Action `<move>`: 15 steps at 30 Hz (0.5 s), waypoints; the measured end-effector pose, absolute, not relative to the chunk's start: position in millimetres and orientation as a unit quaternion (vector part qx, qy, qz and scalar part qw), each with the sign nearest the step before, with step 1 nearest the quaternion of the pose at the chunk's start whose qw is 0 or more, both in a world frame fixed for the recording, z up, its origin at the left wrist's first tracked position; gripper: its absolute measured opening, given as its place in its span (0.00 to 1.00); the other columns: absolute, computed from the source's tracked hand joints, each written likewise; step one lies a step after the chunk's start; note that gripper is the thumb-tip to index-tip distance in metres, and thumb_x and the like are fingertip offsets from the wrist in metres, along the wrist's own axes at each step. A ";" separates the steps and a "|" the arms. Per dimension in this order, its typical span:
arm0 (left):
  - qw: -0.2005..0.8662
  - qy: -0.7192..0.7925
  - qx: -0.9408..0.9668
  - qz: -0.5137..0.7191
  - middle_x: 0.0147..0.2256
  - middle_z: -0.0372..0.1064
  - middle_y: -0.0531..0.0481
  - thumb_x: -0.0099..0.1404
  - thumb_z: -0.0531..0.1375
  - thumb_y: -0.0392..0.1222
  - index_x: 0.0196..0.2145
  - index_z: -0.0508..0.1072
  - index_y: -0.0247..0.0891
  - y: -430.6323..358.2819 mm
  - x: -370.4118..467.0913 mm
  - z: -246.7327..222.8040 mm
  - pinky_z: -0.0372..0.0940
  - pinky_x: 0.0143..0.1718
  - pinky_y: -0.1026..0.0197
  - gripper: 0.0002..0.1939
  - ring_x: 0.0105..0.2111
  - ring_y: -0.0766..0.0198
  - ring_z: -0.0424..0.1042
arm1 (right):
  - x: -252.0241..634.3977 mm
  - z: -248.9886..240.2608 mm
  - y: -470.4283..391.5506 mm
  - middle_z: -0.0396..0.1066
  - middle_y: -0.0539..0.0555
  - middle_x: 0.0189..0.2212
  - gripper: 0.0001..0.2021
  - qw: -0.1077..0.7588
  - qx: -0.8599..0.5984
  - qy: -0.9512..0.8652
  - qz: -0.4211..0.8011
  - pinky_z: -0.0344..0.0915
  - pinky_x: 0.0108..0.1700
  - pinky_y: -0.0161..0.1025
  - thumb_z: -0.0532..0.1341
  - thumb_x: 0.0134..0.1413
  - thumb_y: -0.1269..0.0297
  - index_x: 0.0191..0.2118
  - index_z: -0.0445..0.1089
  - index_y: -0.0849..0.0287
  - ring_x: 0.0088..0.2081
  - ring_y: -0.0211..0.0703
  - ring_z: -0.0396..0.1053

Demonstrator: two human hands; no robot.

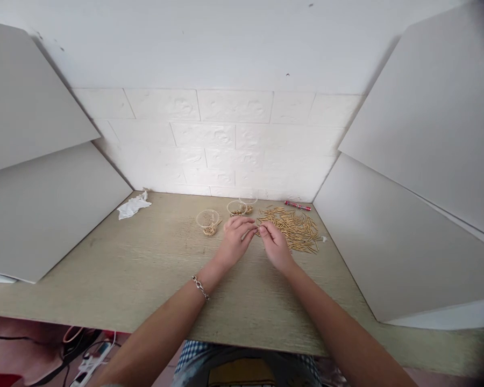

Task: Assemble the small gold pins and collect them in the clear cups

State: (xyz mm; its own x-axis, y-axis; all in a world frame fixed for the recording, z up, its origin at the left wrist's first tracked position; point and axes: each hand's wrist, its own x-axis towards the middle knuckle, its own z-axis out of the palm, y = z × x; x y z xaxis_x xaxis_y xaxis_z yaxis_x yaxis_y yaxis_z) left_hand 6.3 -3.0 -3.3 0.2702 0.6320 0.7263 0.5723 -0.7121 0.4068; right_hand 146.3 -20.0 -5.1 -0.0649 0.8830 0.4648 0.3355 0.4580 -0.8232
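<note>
My left hand point(237, 236), with a chain bracelet on its wrist, is closed in a pinch over the middle of the table. Facing it, my right hand point(276, 245) pinches too, and the fingertips of both hands nearly meet. Whatever sits between them is too small to make out. Just beyond and right of my right hand spreads a loose pile of thin gold-coloured metal pins point(296, 228). Left of my left hand stands a clear round cup point(207, 219) with some gold pieces in it. Behind my left hand is another clear cup point(236, 207), also holding gold pieces.
A third clear cup point(248, 196) stands further back, partly hidden. A red marker-like tube point(297, 205) lies behind the pile. Crumpled white tissue point(134, 206) is at the back left. Grey panels point(56, 209) flank the table point(153, 269), with a white brick-patterned wall behind.
</note>
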 end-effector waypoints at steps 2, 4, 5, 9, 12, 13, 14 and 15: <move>0.025 0.376 0.800 0.467 0.39 0.70 0.49 0.63 0.56 0.39 0.34 0.73 0.40 -3.6 6.5 -3.9 0.57 0.45 0.54 0.06 0.44 0.60 0.63 | 145.9 -4.5 -20.7 0.58 0.48 0.23 0.12 0.516 -0.450 -0.678 0.267 0.54 0.31 0.34 0.48 0.59 0.57 0.29 0.60 0.57 0.27 0.37 0.57; 0.014 0.379 0.802 0.462 0.39 0.70 0.49 0.63 0.56 0.39 0.34 0.73 0.40 -4.3 6.6 -4.1 0.57 0.45 0.54 0.06 0.44 0.60 0.63 | 146.0 -4.4 -21.3 0.57 0.48 0.23 0.12 0.511 -0.456 -0.681 0.261 0.54 0.31 0.34 0.48 0.59 0.57 0.28 0.59 0.57 0.27 0.37 0.56; 0.010 0.382 0.803 0.458 0.39 0.70 0.50 0.63 0.56 0.39 0.34 0.73 0.40 -4.7 6.6 -4.1 0.56 0.45 0.54 0.06 0.44 0.60 0.63 | 146.1 -4.6 -21.5 0.57 0.47 0.22 0.12 0.507 -0.460 -0.683 0.256 0.53 0.31 0.34 0.47 0.59 0.58 0.28 0.59 0.57 0.26 0.37 0.56; 0.001 0.395 0.812 0.429 0.40 0.70 0.50 0.63 0.56 0.39 0.34 0.73 0.41 -6.2 6.7 -3.9 0.55 0.46 0.54 0.06 0.45 0.60 0.62 | 146.7 -7.5 -20.4 0.54 0.46 0.21 0.14 0.488 -0.483 -0.689 0.234 0.52 0.29 0.34 0.47 0.59 0.57 0.25 0.55 0.57 0.25 0.36 0.54; 0.000 0.406 0.819 0.406 0.40 0.70 0.50 0.63 0.56 0.40 0.34 0.74 0.41 -6.8 6.6 -3.6 0.55 0.47 0.54 0.07 0.45 0.59 0.62 | 147.2 -9.9 -18.1 0.54 0.46 0.20 0.14 0.475 -0.502 -0.690 0.216 0.51 0.29 0.34 0.47 0.58 0.58 0.24 0.55 0.57 0.25 0.36 0.54; 0.000 0.408 0.820 0.401 0.41 0.70 0.50 0.63 0.55 0.40 0.34 0.74 0.42 -6.9 6.5 -3.6 0.55 0.47 0.54 0.07 0.45 0.59 0.61 | 147.3 -10.5 -17.3 0.55 0.46 0.20 0.13 0.471 -0.508 -0.690 0.211 0.51 0.29 0.34 0.48 0.58 0.58 0.24 0.55 0.57 0.25 0.36 0.54; 0.001 0.410 0.822 0.396 0.41 0.69 0.50 0.63 0.55 0.40 0.34 0.74 0.42 -6.9 6.4 -3.6 0.54 0.47 0.53 0.07 0.46 0.59 0.61 | 147.5 -10.9 -16.7 0.55 0.47 0.20 0.13 0.467 -0.513 -0.690 0.207 0.51 0.29 0.34 0.48 0.58 0.59 0.24 0.55 0.57 0.25 0.36 0.55; 0.001 0.411 0.823 0.392 0.42 0.69 0.50 0.63 0.55 0.40 0.35 0.74 0.42 -6.7 6.3 -3.8 0.54 0.47 0.53 0.08 0.46 0.59 0.61 | 147.7 -11.1 -16.2 0.55 0.47 0.20 0.13 0.464 -0.517 -0.690 0.204 0.51 0.29 0.34 0.48 0.58 0.59 0.24 0.56 0.57 0.25 0.36 0.55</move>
State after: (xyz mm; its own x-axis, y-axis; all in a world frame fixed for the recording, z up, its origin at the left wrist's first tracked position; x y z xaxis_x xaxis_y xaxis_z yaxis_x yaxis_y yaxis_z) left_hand 6.3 -6.7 -3.8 0.3547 0.6783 0.6436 0.6762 -0.6614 0.3245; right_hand 147.7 -16.2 -11.1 -0.0340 0.9027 0.4290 0.5247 0.3814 -0.7611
